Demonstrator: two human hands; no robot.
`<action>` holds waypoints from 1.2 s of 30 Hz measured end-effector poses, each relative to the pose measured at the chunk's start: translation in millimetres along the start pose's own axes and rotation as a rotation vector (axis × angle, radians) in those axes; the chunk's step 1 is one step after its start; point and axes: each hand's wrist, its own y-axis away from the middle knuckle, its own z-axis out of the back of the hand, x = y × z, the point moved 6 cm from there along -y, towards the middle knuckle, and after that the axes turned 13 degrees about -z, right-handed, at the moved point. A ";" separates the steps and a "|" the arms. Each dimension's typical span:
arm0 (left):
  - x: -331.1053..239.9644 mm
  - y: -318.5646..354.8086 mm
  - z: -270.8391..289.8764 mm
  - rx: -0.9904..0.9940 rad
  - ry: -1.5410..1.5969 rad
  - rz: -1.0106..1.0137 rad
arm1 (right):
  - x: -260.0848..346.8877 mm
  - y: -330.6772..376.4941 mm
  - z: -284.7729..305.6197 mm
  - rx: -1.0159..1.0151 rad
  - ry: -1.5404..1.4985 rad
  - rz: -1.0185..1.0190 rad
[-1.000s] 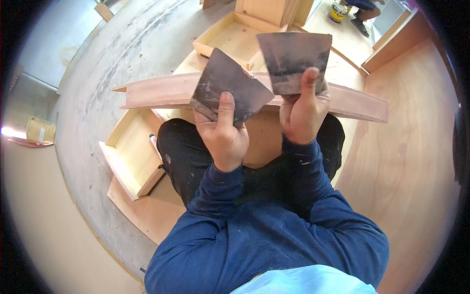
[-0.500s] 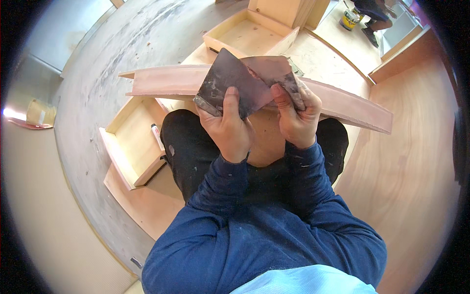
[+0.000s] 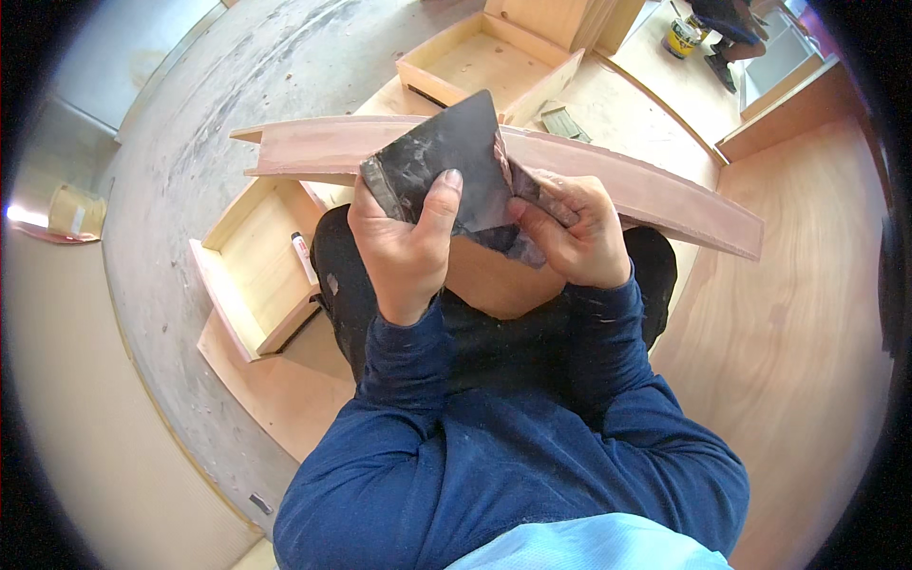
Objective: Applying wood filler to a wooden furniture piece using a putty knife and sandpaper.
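Observation:
My left hand (image 3: 408, 237) grips a dark, flat putty knife (image 3: 451, 152) by its back edge, thumb lying on the smeared blade. A second putty knife (image 3: 525, 251) is pinched in my right hand (image 3: 578, 237); it is tilted nearly edge-on, so most of its blade is hidden. Its blade meets the right edge of the left one, where pink putty (image 3: 502, 150) clings. Beneath and beyond my hands a long, pink-coated wooden board (image 3: 665, 195) lies across in front of my knees. My hands are held above it.
Left of my knee sits a shallow wooden drawer (image 3: 256, 261) with a white marker (image 3: 303, 256) in it. Another drawer (image 3: 489, 62) stands beyond the board, near a small greenish block (image 3: 564, 123). At the far right are a yellow-black bucket (image 3: 682, 38) and another person's leg (image 3: 733, 49).
The right putty knife has turned from face-up to nearly edge-on and moved lower against the left blade. My left hand has shifted slightly left. The greenish block is now uncovered.

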 end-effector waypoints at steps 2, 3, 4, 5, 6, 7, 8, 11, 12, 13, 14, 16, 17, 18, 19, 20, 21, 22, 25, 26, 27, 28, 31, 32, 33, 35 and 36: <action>-3.8 -2.8 -2.2 0.121 -0.023 0.024 | 0.7 5.6 -12.3 0.117 0.400 0.029; -5.1 -4.3 -1.4 0.127 -0.022 0.025 | 1.4 9.2 -15.0 0.155 0.533 0.042; -5.2 -4.8 -3.0 0.153 0.005 0.036 | -6.6 7.2 -11.7 0.178 0.021 -0.166; -4.1 -4.8 -3.9 0.165 0.016 0.061 | -9.5 8.6 -10.5 0.194 -0.235 -0.264; -5.0 -4.3 -6.1 0.183 0.035 0.042 | -13.3 9.1 -11.5 0.188 -0.495 -0.355; -5.2 -4.7 -3.6 0.100 0.084 0.023 | -4.7 8.9 -6.3 0.086 -0.058 -0.218; -4.9 -4.5 -1.4 0.030 0.127 0.014 | 0.9 8.2 -7.2 0.036 0.159 -0.144; 1.7 -3.9 -0.5 -0.110 0.332 0.083 | 21.7 6.4 2.7 -0.273 0.364 0.060; 3.4 -4.7 0.5 -0.129 0.261 0.098 | 21.6 2.5 0.8 -0.231 0.202 0.049; 4.1 -5.9 -0.5 -0.139 0.265 0.096 | 22.5 0.2 -1.3 -0.203 0.189 0.039; 4.5 -6.0 -1.6 -0.146 0.252 0.103 | 16.3 -2.9 5.4 -0.259 -0.335 0.017; 5.5 -4.4 -5.3 -0.150 0.213 0.129 | 7.8 -5.3 6.2 -0.301 -0.681 0.030; 6.0 -1.5 -8.3 -0.150 0.203 0.153 | 1.2 -6.4 6.8 -0.327 -0.851 0.051; 7.0 1.5 -11.5 -0.148 0.191 0.178 | -6.2 -3.8 5.0 -0.349 -0.938 0.031; 8.6 5.0 -15.6 -0.147 0.173 0.203 | -13.2 -1.7 3.6 -0.358 -0.981 0.021; 10.1 8.7 -18.3 -0.147 0.155 0.226 | -20.3 1.8 2.5 -0.367 -1.025 0.012; 11.4 12.0 -21.0 -0.151 0.146 0.244 | -22.5 3.6 1.5 -0.344 -1.016 0.079; 13.5 14.9 -21.9 -0.157 0.131 0.260 | -25.2 7.4 1.7 -0.329 -1.011 0.109; 15.8 14.7 -21.4 -0.241 0.288 0.184 | -29.3 8.5 1.0 -0.328 -0.754 0.059; 16.9 14.3 -19.9 -0.248 0.286 0.183 | -24.3 7.3 0.5 -0.288 -0.708 0.084; 14.7 13.1 -17.3 -0.250 0.235 0.141 | -17.4 5.0 0.4 -0.248 -0.662 0.110; 14.4 12.8 -13.2 -0.269 0.147 0.150 | -8.1 3.5 0.4 -0.283 -0.450 0.122; 1.9 11.4 -8.0 -0.290 0.080 0.085 | 29.2 2.5 -3.6 -0.212 0.034 0.197; -6.9 10.2 -8.1 -0.264 0.112 0.008 | 40.1 2.6 -14.0 -0.133 0.242 0.232; -8.8 12.5 -3.9 -0.288 0.034 0.071 | 50.0 4.8 -15.6 -0.107 0.304 0.257; -13.0 14.6 2.9 -0.304 -0.051 0.135 | 59.6 5.5 -15.9 -0.099 0.208 0.199; -15.5 13.3 8.2 -0.380 0.122 0.086 | 61.2 5.6 -16.1 -0.075 0.219 0.141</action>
